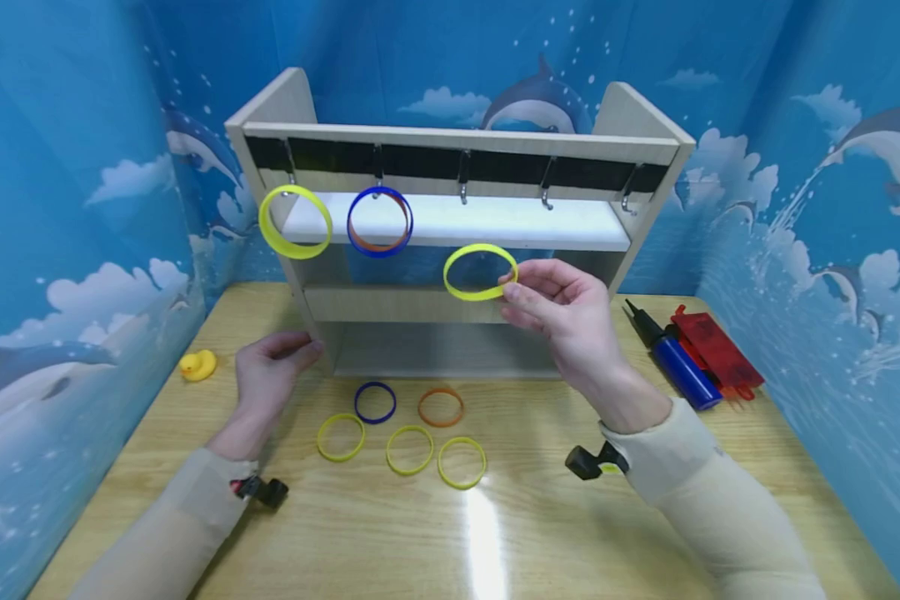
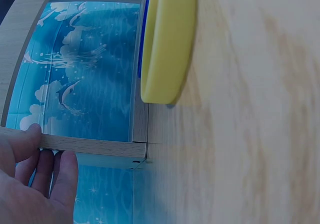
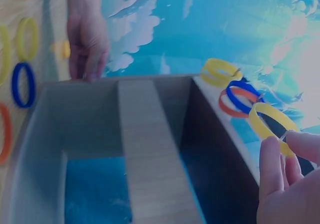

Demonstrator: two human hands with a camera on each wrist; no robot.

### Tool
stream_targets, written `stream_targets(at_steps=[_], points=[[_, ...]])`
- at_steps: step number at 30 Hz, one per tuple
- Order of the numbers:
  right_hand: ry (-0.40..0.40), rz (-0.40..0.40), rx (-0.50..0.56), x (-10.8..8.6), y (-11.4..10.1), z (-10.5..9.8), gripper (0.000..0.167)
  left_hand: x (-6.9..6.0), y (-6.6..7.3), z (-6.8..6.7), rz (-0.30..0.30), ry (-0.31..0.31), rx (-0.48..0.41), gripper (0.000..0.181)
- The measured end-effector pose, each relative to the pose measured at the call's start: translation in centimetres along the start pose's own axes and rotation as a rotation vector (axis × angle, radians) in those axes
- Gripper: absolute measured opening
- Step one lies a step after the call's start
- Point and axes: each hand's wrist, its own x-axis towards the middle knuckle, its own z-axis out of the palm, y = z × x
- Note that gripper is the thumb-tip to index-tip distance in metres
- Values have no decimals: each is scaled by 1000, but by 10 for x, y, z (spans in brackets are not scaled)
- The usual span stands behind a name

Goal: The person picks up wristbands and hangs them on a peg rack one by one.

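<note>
My right hand (image 1: 570, 321) pinches a yellow wristband (image 1: 482, 247) between thumb and fingers, in front of the wooden shelf unit (image 1: 420, 304) and below its middle hook (image 1: 463, 187). Thumb and fingers of my left hand (image 1: 273, 371) grip the edge of the unit's left side panel (image 2: 95, 145). From the leftmost hook hangs another yellow wristband (image 1: 270, 233). A blue wristband (image 1: 378, 254) and an orange one (image 3: 227, 107) hang together on the second hook. Lying on the table are a blue wristband (image 1: 376, 422), an orange wristband (image 1: 441, 425) and three yellow wristbands (image 1: 410, 473).
A yellow rubber duck (image 1: 198, 365) sits left of the unit. To its right lie a blue pump (image 1: 686, 371) and a red object (image 1: 720, 346) whose kind I cannot tell. Dolphin-printed blue curtains (image 1: 817, 192) surround the wooden table (image 1: 555, 517).
</note>
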Motion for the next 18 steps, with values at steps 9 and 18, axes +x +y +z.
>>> stream_targets(at_steps=[9, 18], points=[[26, -23, 168, 13, -18, 18, 16, 1, 0, 0, 5, 4, 4, 36], [56, -5, 271, 24, -18, 28, 13, 1, 0, -1, 4, -6, 33, 34]])
